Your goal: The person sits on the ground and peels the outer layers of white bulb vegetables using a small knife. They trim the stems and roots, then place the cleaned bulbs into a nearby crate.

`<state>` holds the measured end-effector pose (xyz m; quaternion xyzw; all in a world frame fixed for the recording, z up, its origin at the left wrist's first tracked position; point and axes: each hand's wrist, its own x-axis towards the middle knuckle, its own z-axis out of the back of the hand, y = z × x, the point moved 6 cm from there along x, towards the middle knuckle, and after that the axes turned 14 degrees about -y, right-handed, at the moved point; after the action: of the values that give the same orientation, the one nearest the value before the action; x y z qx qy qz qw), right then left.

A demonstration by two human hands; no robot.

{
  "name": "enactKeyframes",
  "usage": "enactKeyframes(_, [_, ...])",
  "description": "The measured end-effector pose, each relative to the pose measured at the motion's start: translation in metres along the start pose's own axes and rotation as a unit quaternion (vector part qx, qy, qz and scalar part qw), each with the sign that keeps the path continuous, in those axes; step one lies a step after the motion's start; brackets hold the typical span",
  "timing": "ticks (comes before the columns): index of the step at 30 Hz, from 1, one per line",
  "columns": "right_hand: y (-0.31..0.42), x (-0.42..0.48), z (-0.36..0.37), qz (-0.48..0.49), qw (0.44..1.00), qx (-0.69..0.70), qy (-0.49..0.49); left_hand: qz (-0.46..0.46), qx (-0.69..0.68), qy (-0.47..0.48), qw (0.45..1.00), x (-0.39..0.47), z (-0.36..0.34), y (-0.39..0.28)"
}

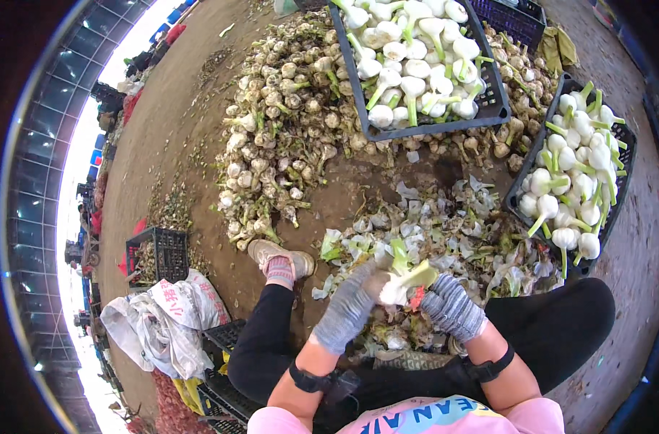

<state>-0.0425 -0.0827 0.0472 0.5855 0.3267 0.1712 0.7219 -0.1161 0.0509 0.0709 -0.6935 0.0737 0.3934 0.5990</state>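
Note:
Between my gloved hands is a white garlic bulb (395,290) with its green outer leaves spread from the stem. My left hand (348,304), in a grey knitted glove, is at the bulb's left side; its fingers are blurred, and their hold cannot be made out. My right hand (453,305), in a matching glove, closes around the stem side, with something small and red at its fingers. Beneath and beyond the hands lies a heap of peeled garlic skins and leaves (416,233). Farther off is a large pile of unpeeled garlic bulbs (286,108).
A black plastic crate (438,126) of cleaned garlic rests on the pile; a second crate (614,228) of garlic stands at the right. Left are a smaller black crate (172,255), white woven sacks (166,325) and more crates beside my leg. My shoe (280,257) is near the pile.

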Motion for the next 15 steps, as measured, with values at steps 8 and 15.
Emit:
enactKeyframes(8, [-0.021, -0.006, -0.021, -0.191, 0.824, 0.528, 0.079, -0.050, -0.205, 0.073, 0.975, -0.003, 0.002, -0.005])
enactKeyframes(15, [0.005, 0.004, -0.002, -0.173, 0.798, 0.576, -0.041, -0.221, 0.013, -0.090, 0.971, -0.005, 0.024, -0.021])
